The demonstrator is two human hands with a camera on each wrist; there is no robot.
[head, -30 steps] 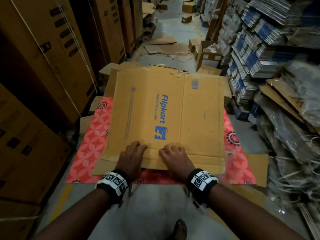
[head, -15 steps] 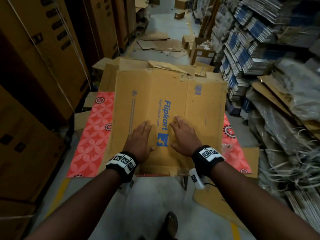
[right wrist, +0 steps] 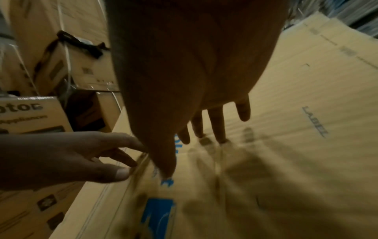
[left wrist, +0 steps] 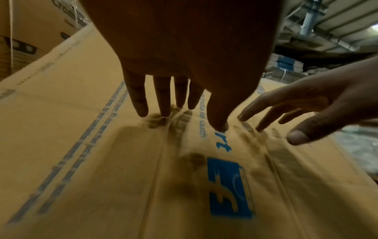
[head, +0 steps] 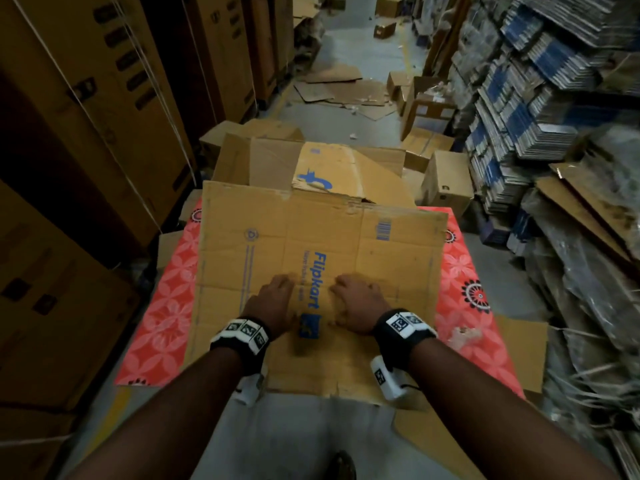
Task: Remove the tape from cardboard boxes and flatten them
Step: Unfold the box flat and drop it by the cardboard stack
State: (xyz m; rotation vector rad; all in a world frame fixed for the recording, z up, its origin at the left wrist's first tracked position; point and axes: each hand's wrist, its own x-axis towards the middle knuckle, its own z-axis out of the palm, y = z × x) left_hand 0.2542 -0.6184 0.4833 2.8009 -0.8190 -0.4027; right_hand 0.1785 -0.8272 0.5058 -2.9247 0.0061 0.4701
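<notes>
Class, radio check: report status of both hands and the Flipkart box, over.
Left hand and right hand open, fingers spread on the box. Box flat on red mat. No tape seen. Open carton behind, nothing in the way.

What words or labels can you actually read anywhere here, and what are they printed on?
"Flipkart": in blue on the flattened box under both hands.
"LABEL": on the same box, seen from the right wrist.
"India ke saath": end of the small tagline beside the brand name; the rest is blurred.
"otor" and "Appliances": partly legible on a carton to the left.
Barcode on the box, print on the tall cartons: too small to read.
</notes>
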